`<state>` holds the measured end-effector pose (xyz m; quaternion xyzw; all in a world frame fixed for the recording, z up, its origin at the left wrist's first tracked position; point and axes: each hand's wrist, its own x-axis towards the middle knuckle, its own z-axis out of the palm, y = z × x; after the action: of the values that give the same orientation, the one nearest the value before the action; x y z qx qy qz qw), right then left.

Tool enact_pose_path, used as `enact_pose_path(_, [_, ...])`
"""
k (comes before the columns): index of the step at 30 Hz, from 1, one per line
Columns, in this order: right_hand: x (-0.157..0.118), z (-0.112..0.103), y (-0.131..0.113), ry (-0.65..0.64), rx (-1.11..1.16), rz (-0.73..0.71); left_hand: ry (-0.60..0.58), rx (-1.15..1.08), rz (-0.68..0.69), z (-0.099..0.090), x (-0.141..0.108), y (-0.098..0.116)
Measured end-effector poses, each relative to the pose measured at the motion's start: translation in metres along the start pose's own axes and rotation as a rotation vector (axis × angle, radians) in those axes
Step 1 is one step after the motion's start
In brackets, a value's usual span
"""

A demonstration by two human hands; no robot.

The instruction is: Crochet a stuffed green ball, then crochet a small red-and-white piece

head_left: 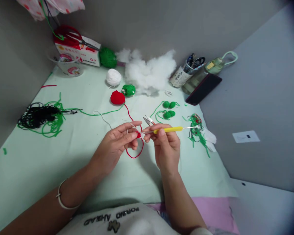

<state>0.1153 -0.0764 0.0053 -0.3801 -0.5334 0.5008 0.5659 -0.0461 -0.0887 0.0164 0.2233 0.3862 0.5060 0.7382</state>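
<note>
Between thumb and fingers my left hand (119, 140) pinches a small red and white crochet piece (138, 134). My right hand (168, 143) is closed around the yellow handle of a crochet hook (171, 129), whose metal tip meets the piece. Red yarn (134, 157) loops below my fingers and runs up to a red yarn ball (117, 97). A white strand (103, 116) trails from the left hand over the table. Just beyond my fingertips lie small thread snips (149, 121), partly hidden by the right hand.
White stuffing (149, 70) is piled at the back, near white (113, 77) and green (107, 57) yarn balls. Tangled black yarn (39, 116) lies left. Green crocheted balls (169, 114) and yarn scraps (196, 130) sit right. A phone (204, 89) leans by a bottle (194, 81) and pen cup (182, 75).
</note>
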Motion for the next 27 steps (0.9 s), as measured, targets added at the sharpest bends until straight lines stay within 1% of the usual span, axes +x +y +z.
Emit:
enact_pose_path(2, [-0.001,0.001,-0.002,0.010,-0.038,-0.034,0.015,0.027,0.008,-0.001,0.000,0.000])
enact_pose_path(4, [-0.004,0.003,-0.003,0.019,-0.166,-0.118,0.036,0.064,0.046,-0.001,0.000,-0.001])
enact_pose_path(6, [-0.009,0.005,-0.002,0.008,-0.327,-0.275,0.054,0.105,0.099,-0.002,-0.001,-0.003])
enact_pose_path(8, [-0.013,0.006,0.003,-0.048,-0.494,-0.465,0.060,0.131,0.137,-0.001,-0.002,-0.005])
enact_pose_path(10, [-0.016,0.005,0.008,-0.077,-0.681,-0.619,0.047,0.112,0.108,-0.001,-0.002,-0.006])
enact_pose_path(11, [-0.016,0.005,0.010,-0.075,-0.767,-0.657,0.028,0.079,0.062,-0.001,-0.002,-0.006])
enact_pose_path(12, [-0.016,0.005,0.010,-0.071,-0.825,-0.668,0.001,0.034,0.005,-0.002,-0.001,-0.006])
enact_pose_path(13, [-0.016,0.004,0.010,-0.058,-0.834,-0.653,-0.023,-0.015,-0.055,-0.002,0.000,-0.005])
enact_pose_path(14, [-0.015,0.004,0.008,-0.038,-0.786,-0.608,-0.042,-0.058,-0.103,-0.003,0.000,-0.004])
enact_pose_path(15, [-0.013,0.004,0.006,-0.016,-0.688,-0.543,-0.054,-0.092,-0.128,-0.004,0.001,-0.003])
enact_pose_path(18, [-0.007,0.004,-0.001,0.048,-0.313,-0.324,-0.047,-0.099,-0.090,-0.005,0.003,0.001])
enact_pose_path(19, [-0.005,0.005,-0.002,0.051,-0.248,-0.277,-0.050,-0.075,-0.073,-0.005,0.003,0.001])
enact_pose_path(20, [-0.004,0.006,-0.002,0.038,-0.231,-0.255,-0.059,-0.042,-0.061,-0.004,0.002,0.001])
enact_pose_path(22, [-0.004,0.009,-0.001,0.008,-0.294,-0.279,-0.065,0.021,-0.044,-0.002,0.001,-0.002])
enact_pose_path(24, [-0.005,0.010,0.001,-0.004,-0.401,-0.354,-0.042,0.047,-0.020,-0.001,-0.001,-0.005])
enact_pose_path(26, [-0.007,0.009,0.003,-0.024,-0.529,-0.445,-0.017,0.021,-0.016,0.000,0.000,-0.007])
enact_pose_path(27, [-0.007,0.008,0.003,-0.040,-0.595,-0.488,-0.018,-0.012,-0.038,0.000,0.000,-0.007])
